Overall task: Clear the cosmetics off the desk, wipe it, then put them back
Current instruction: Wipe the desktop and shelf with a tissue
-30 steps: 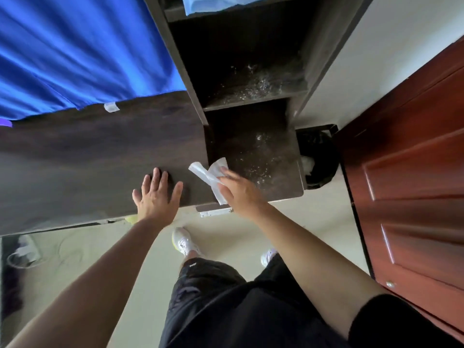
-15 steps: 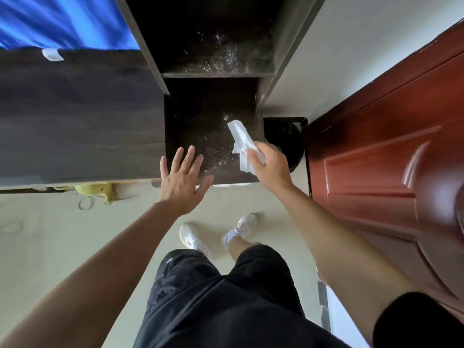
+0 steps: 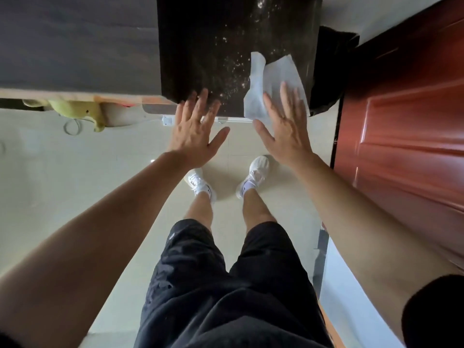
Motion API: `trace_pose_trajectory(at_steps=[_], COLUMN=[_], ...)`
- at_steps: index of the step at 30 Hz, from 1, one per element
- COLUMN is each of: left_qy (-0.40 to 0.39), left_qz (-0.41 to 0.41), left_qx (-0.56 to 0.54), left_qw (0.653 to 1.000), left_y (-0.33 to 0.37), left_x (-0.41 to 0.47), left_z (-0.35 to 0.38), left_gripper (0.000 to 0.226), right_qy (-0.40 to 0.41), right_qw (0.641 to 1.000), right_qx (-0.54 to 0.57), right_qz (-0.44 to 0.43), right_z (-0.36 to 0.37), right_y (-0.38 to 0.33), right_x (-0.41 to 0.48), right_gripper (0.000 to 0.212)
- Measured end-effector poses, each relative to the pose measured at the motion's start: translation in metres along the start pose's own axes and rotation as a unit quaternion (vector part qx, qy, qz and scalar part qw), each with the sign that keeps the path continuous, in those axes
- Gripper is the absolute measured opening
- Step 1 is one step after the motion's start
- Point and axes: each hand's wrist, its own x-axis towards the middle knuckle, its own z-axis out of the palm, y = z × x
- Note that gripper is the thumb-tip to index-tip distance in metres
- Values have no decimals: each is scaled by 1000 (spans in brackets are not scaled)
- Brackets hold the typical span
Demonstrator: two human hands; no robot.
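Observation:
A dark desk surface (image 3: 206, 54) speckled with white dust fills the top middle. A white wipe (image 3: 275, 79) lies spread on its front right corner. My right hand (image 3: 286, 126) presses flat on the wipe with straight fingers. My left hand (image 3: 195, 129) is spread flat too, its fingertips resting on the desk's front edge just left of the wipe. No cosmetics are in view.
A lighter grey-brown desk panel (image 3: 75, 41) stretches to the left. A black bin (image 3: 329, 71) stands right of the desk, beside a red-brown door (image 3: 406, 116). A yellow-green object (image 3: 77, 111) and a white cable sit under the desk edge. My legs and white shoes stand on pale floor.
My right hand went from pinching the raised wipe to pressing it flat on the desk's right corner. My left hand shifted right along the front edge. The view tilted further down.

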Motion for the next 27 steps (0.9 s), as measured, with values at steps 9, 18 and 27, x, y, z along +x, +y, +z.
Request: trace_pose_trajectory(at_steps=[9,18,27], left_qy=[44,57,44], left_qz=[-21,-23,-59], left_qx=[-1,14,-20], left_qw=[999,998,997], left_y=[6,12,18], left_x=[23,47,54], left_z=[11,11,12], left_gripper=[71,71,72], right_qy=[-57,-73,-45], right_qw=[997,995,997], right_qx=[-48,-62,-48], right_qz=[10,2,-26], right_z=[2,-18,3], right_y=[7,28,48], right_x=[55,123,28], right_gripper=[57,61,60])
